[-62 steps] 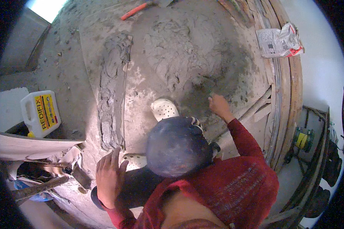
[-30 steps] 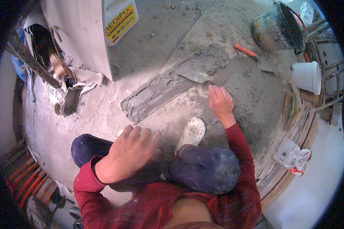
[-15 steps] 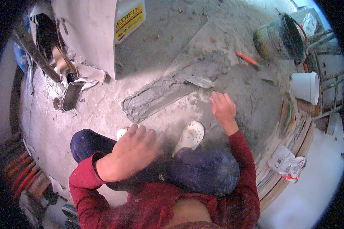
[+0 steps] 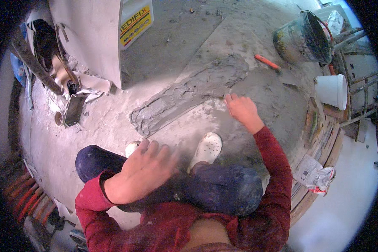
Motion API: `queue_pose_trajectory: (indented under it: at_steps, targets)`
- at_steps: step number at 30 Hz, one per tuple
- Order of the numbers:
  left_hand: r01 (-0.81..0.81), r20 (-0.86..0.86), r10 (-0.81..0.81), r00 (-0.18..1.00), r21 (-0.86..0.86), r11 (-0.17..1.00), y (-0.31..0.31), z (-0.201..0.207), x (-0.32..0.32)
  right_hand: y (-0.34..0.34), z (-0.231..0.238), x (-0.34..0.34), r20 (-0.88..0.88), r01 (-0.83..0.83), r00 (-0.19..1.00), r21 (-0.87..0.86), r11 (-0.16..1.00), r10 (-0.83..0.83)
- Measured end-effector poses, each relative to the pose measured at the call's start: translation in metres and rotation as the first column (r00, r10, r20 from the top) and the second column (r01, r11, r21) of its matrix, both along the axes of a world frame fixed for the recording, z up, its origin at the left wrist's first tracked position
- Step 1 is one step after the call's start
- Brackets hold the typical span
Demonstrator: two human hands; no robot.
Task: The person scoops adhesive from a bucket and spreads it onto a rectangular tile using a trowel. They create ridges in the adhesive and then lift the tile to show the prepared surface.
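Observation:
A long, narrow strip (image 4: 191,90) lies slantwise on the floor in front of me, coated with wet, ridged grey mortar. My right hand (image 4: 243,111) is closed at the strip's near right edge, gripping a trowel. Its blade is hardly visible now, turned edge-on or lost against the mortar; the earlier picture shows it plainly. Over my knees hovers my left hand (image 4: 145,170), slightly blurred, palm down, its fingers loosely apart and nothing visible in them. Beyond the strip's right end lies a tool with an orange handle (image 4: 267,62), its blade flat on the mortar-smeared floor.
A dirty bucket (image 4: 300,40) lies tilted at the far right, near a white bucket (image 4: 331,91). Wooden boards (image 4: 319,157) and a crumpled bag (image 4: 313,174) line the right side. Far left, a white panel (image 4: 88,38) stands beside scraps and a yellow-labelled container (image 4: 135,23).
My right hand has moved slightly left and nearer the strip's edge. The trowel blade, seen lying over the mortar before, no longer shows clearly. My left hand has barely moved.

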State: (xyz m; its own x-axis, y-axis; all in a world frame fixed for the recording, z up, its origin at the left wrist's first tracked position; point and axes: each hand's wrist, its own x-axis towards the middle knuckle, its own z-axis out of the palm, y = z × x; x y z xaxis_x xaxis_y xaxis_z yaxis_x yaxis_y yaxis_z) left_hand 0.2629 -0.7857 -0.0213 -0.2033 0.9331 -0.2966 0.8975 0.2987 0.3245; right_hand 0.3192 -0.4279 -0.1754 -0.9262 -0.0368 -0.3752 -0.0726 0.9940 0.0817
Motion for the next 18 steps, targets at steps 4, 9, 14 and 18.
queue_pose_trajectory:
  at_steps: [4,9,14,18]
  targets:
    - [-0.027,0.001,0.027,1.0,-0.027,0.999,-0.003,0.002,0.001,0.015,-0.023,0.008,0.027,0.016,1.0,-0.12,0.993,-0.013]
    - [-0.024,-0.009,0.024,1.0,-0.01,1.0,-0.009,0.002,0.0,0.003,-0.011,0.024,0.691,0.852,0.486,-0.51,0.117,-0.535]
    - [0.002,0.039,-0.008,0.999,0.151,0.989,-0.011,-0.003,-0.003,-0.07,-0.025,0.034,0.829,0.831,0.431,-0.518,-0.203,-0.356]
    - [-0.014,0.018,0.013,1.0,0.055,0.998,-0.013,0.004,-0.002,-0.085,-0.002,0.033,0.773,0.805,0.431,-0.562,-0.19,-0.465]
